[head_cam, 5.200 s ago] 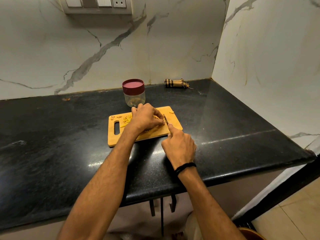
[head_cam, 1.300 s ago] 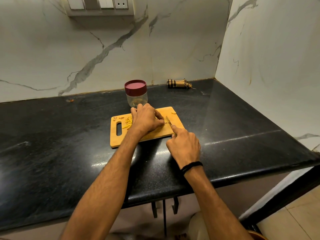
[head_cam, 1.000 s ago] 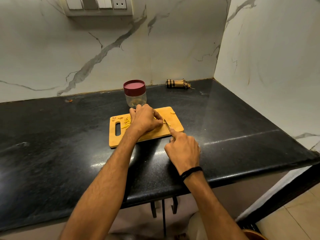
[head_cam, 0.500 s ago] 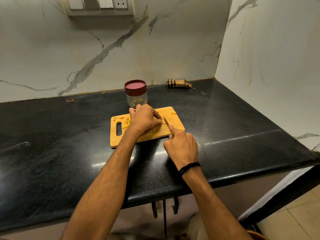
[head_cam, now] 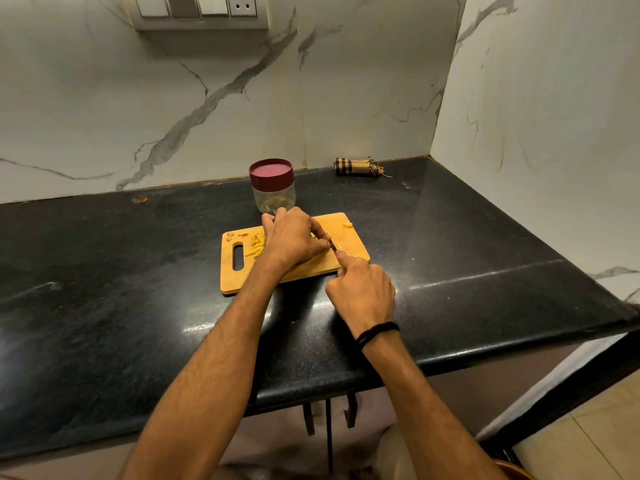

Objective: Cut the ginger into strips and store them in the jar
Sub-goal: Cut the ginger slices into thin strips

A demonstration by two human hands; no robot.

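Atop wooden board (head_cam: 311, 269), left hand (head_cam: 292, 241) pins ginger (head_cam: 314, 235), right hand (head_cam: 363, 292) grips knife (head_cam: 332, 242)

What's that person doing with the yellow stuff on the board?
Someone is cutting ginger into strips. The left hand holds the ginger down on the board, hidden under its fingers. The right hand grips a small knife, its blade right beside those fingers. A pile of cut strips lies on the board, left of the hands. The jar stands behind the board with its red lid on, so that pile isn't stored yet.
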